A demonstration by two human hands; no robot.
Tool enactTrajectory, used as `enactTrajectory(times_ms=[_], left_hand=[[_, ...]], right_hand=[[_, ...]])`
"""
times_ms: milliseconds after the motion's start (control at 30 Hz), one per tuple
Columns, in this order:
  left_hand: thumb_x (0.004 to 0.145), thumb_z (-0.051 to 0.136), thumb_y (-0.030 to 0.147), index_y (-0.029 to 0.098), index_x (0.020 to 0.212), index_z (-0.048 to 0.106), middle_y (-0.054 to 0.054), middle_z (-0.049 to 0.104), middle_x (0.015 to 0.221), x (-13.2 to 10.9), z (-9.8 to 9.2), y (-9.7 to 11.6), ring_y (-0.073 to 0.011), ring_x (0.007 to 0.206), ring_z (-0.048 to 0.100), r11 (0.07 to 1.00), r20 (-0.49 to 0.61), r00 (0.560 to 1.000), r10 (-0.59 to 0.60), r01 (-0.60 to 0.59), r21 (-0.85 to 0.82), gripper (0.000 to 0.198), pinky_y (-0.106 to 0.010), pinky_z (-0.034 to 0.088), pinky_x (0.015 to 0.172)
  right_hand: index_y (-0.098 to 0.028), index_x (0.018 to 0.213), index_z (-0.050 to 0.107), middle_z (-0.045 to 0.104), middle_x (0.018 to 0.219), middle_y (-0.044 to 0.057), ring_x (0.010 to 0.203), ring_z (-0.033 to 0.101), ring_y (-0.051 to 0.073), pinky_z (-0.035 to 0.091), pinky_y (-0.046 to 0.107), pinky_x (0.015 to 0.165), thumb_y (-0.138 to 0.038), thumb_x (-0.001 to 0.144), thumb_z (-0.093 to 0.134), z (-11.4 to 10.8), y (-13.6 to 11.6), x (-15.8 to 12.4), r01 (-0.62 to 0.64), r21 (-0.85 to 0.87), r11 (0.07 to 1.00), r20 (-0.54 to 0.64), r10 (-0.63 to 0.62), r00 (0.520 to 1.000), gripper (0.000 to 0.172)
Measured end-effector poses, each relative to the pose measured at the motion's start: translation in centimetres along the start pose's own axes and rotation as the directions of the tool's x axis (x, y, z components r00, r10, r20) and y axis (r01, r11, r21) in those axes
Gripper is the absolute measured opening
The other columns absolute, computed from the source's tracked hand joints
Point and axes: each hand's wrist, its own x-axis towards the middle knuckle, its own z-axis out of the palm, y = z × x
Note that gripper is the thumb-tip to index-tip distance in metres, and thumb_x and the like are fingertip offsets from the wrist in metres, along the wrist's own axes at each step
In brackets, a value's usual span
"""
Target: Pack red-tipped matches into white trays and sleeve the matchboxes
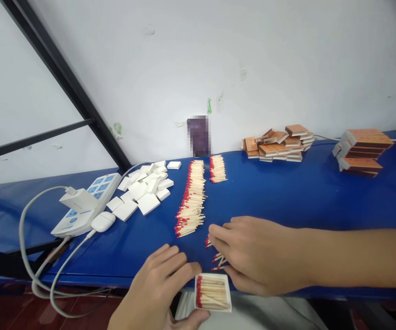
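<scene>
My left hand grips a white matchbox tray between thumb and fingers, just past the table's front edge. Inside it lie wooden matches, their red heads toward the left. My right hand is over a few loose matches on the blue table, with thumb and fingers apart around them; its palm side is hidden. Farther back, a long row of matches stretches toward the wall, heads to the left. A shorter row of matches lies beside its far end.
White matchbox trays are heaped at left, near a power strip, an earbud case and looping cables. Orange matchbox sleeves pile up by the wall; stacked matchboxes stand farther right. A blurred dark rectangle is against the wall.
</scene>
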Motion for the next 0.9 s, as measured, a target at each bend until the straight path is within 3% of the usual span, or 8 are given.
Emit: enactTrajectory(times_ms=[133, 300, 500, 733, 900], left_hand=[[0.073, 0.078, 0.039, 0.025, 0.106, 0.062, -0.003, 0.072, 0.089, -0.1, 0.0, 0.1, -0.0269, 0.082, 0.071, 1.0, -0.003, 1.0, -0.01, 0.01, -0.008, 0.039, -0.051, 0.057, 0.086], [0.073, 0.078, 0.038, 0.025, 0.106, 0.062, -0.002, 0.072, 0.089, 0.1, -0.1, 0.1, -0.0268, 0.081, 0.071, 1.0, -0.011, 1.0, -0.005, 0.005, -0.008, 0.039, -0.051, 0.058, 0.085], [0.076, 0.075, 0.04, 0.025, 0.107, 0.062, -0.004, 0.074, 0.09, 0.2, -0.2, 0.1, -0.027, 0.082, 0.072, 0.999, -0.02, 1.0, 0.013, -0.012, 0.038, 0.038, -0.05, 0.059, 0.085], [0.086, 0.065, 0.042, 0.023, 0.109, 0.06, -0.003, 0.076, 0.092, 0.9, 0.1, 0.2, -0.025, 0.08, 0.073, 0.993, -0.054, 0.998, 0.024, -0.017, 0.116, 0.03, -0.045, 0.06, 0.082], [0.09, 0.062, 0.043, 0.022, 0.108, 0.06, -0.002, 0.076, 0.094, 1.2, 0.4, 0.4, -0.0235, 0.078, 0.074, 0.988, -0.089, 0.996, 0.023, -0.009, 0.155, 0.028, -0.042, 0.06, 0.082]], right_hand=[[-0.014, 0.082, 0.066, 0.058, 0.084, 0.009, 0.075, 0.052, 0.02, 0.022, 0.035, 0.053, -0.021, 0.095, 0.05, 0.4, 0.4, 0.1, 0.052, -0.021, 0.998, 0.05, -0.051, 0.997, 0.021], [-0.012, 0.096, 0.067, 0.061, 0.098, 0.009, 0.066, 0.052, 0.016, 0.029, 0.034, 0.055, -0.012, 0.091, 0.053, 0.4, 1.1, 0.4, 0.003, -0.014, 1.0, 0.115, -0.002, 0.993, 0.015], [-0.013, 0.099, 0.067, 0.059, 0.097, 0.008, 0.067, 0.053, 0.016, 0.028, 0.033, 0.053, -0.011, 0.089, 0.056, 0.3, 1.8, 0.5, 0.004, 0.008, 1.0, 0.134, -0.005, 0.991, 0.015], [-0.016, 0.097, 0.068, 0.062, 0.091, 0.005, 0.068, 0.055, 0.015, 0.027, 0.031, 0.053, -0.016, 0.097, 0.051, -0.2, 3.2, 0.1, -0.107, 0.199, 0.974, 0.154, 0.077, 0.985, 0.016], [-0.016, 0.097, 0.065, 0.062, 0.093, 0.005, 0.071, 0.058, 0.016, 0.027, 0.031, 0.054, -0.019, 0.097, 0.052, -0.4, 3.2, 0.0, -0.112, 0.182, 0.977, 0.147, 0.086, 0.985, 0.013]])
